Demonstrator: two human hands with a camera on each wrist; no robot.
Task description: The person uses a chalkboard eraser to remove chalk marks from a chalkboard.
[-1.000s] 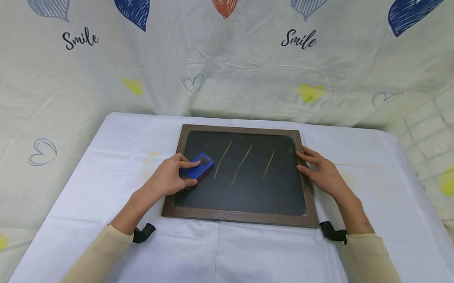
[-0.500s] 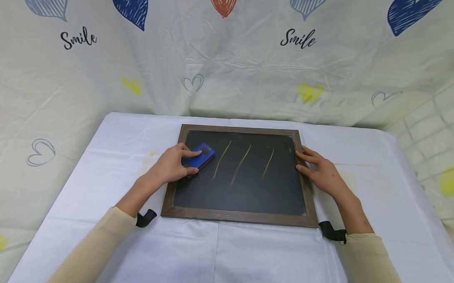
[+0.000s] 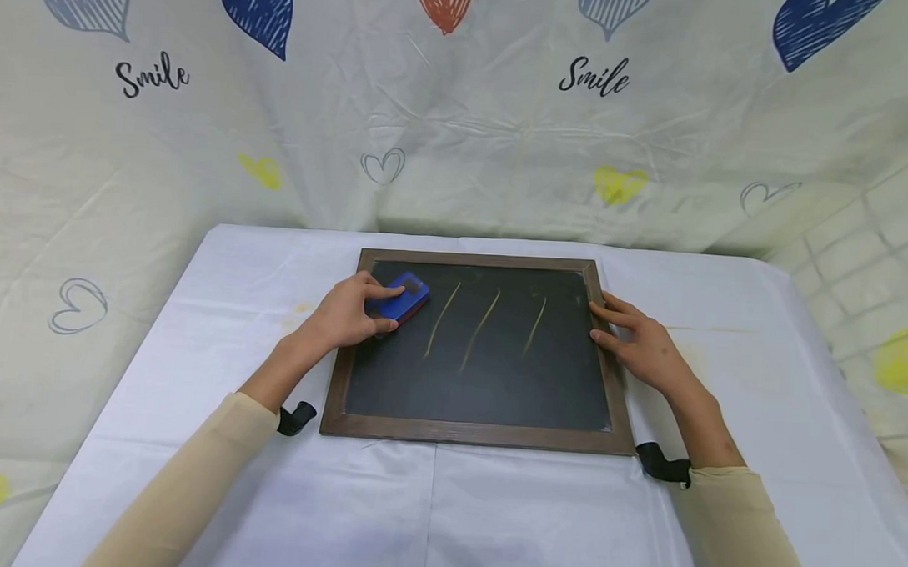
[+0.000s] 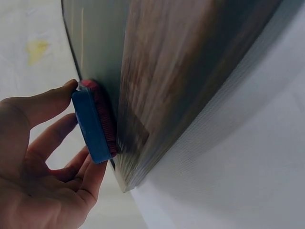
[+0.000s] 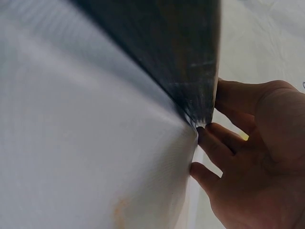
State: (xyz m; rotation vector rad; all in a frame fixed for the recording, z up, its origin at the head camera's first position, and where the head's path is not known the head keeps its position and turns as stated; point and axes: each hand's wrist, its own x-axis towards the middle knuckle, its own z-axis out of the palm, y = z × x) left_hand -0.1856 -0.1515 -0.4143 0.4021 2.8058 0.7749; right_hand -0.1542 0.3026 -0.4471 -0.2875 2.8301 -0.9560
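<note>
A chalkboard (image 3: 476,393) with a brown wooden frame lies on the table, three yellow chalk lines (image 3: 482,328) across its dark face. My left hand (image 3: 345,313) grips a blue chalkboard eraser (image 3: 412,294) near the board's upper left. In the left wrist view, thumb and fingers hold the blue back of the eraser (image 4: 89,126), and its reddish felt side faces the board. At the right side of the frame, my right hand (image 3: 647,344) rests with fingers spread. The right wrist view shows this hand (image 5: 267,148) with its thumb over the frame edge and fingertips along the side.
A white cloth (image 3: 371,497) covers the table under the board. Behind it hangs a pale curtain (image 3: 474,151) printed with hearts and words. A black strap end (image 3: 297,418) sticks out at the left cuff, another strap end (image 3: 661,466) at the right.
My left hand has slid the eraser up along the board's left side, toward the upper left corner. The right hand stays at the frame, and the three chalk lines look the same.
</note>
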